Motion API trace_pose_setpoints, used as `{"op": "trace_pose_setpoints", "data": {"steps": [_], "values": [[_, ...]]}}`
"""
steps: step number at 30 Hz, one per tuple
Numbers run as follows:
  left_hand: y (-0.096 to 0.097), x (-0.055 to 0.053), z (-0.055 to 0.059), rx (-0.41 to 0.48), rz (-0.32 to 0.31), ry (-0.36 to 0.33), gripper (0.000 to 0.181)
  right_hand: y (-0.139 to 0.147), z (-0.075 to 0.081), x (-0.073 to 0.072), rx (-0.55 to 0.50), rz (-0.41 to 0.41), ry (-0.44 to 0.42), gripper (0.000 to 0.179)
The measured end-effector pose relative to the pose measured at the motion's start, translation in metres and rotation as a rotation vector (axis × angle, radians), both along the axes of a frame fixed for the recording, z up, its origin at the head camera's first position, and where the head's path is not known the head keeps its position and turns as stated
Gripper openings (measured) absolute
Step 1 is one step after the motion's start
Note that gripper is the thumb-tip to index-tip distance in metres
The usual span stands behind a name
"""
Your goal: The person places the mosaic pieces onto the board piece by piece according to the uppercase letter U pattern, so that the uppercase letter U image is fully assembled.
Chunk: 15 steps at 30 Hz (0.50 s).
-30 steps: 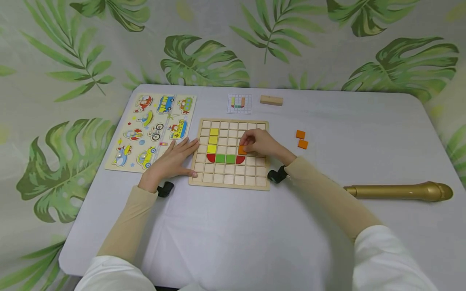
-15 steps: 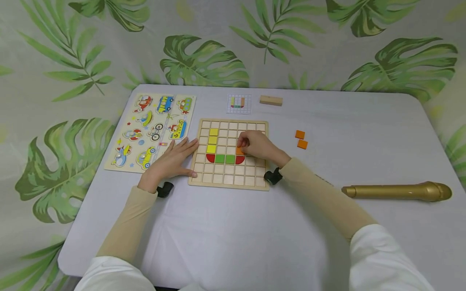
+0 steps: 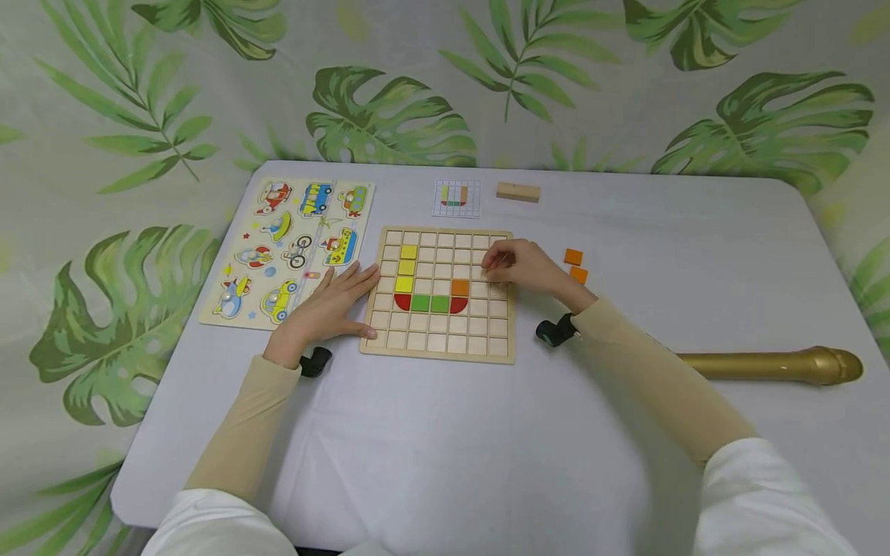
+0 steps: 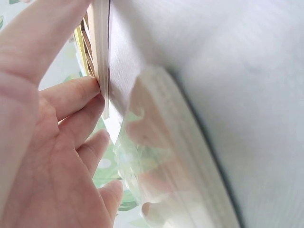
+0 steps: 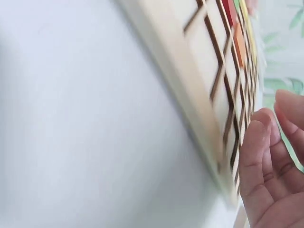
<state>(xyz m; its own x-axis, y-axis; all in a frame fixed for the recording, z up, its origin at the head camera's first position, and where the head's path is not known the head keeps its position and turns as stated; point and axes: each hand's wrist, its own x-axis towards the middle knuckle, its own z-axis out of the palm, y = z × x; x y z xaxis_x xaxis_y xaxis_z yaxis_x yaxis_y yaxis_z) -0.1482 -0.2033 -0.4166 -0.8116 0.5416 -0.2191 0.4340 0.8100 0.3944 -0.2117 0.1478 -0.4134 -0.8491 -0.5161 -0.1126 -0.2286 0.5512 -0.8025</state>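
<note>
A square wooden grid board point(image 3: 438, 342) lies on the table. Yellow tiles point(image 3: 405, 268) form a column at its left, green tiles point(image 3: 429, 303) sit between red rounded corner pieces point(image 3: 459, 305), and one orange tile point(image 3: 460, 288) lies in the cell above the right red piece. My left hand point(image 3: 334, 305) rests with spread fingers against the board's left edge; the left wrist view shows its fingertips touching that edge point(image 4: 101, 57). Over the board's right side is my right hand point(image 3: 521, 266), fingers loosely bent; in the right wrist view nothing shows between thumb and fingers point(image 5: 256, 156).
Two loose orange tiles point(image 3: 573, 256) lie right of the board. A printed pattern card point(image 3: 456, 198) and a wooden block point(image 3: 518, 192) are behind it. A vehicle puzzle board point(image 3: 285, 220) stands at the left, partly under my left hand. A gold microphone-shaped object point(image 3: 772, 366) lies at the right.
My right hand has let go of the orange tile, which now lies flat in its cell, and has moved right, away from it. The left hand stays in place.
</note>
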Motion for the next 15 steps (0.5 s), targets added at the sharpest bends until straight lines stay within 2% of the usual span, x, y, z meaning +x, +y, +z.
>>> {"op": "trace_pose_setpoints", "data": {"steps": [9,15], "values": [[0.0,0.0,0.001,-0.006,0.004,-0.003,0.103,0.056,0.011,0.005,-0.014,-0.114,-0.05,0.018],[0.0,-0.001,0.0,-0.013,0.002,-0.003,0.103,0.095,0.013,0.009,-0.015,-0.195,-0.082,0.022]]}}
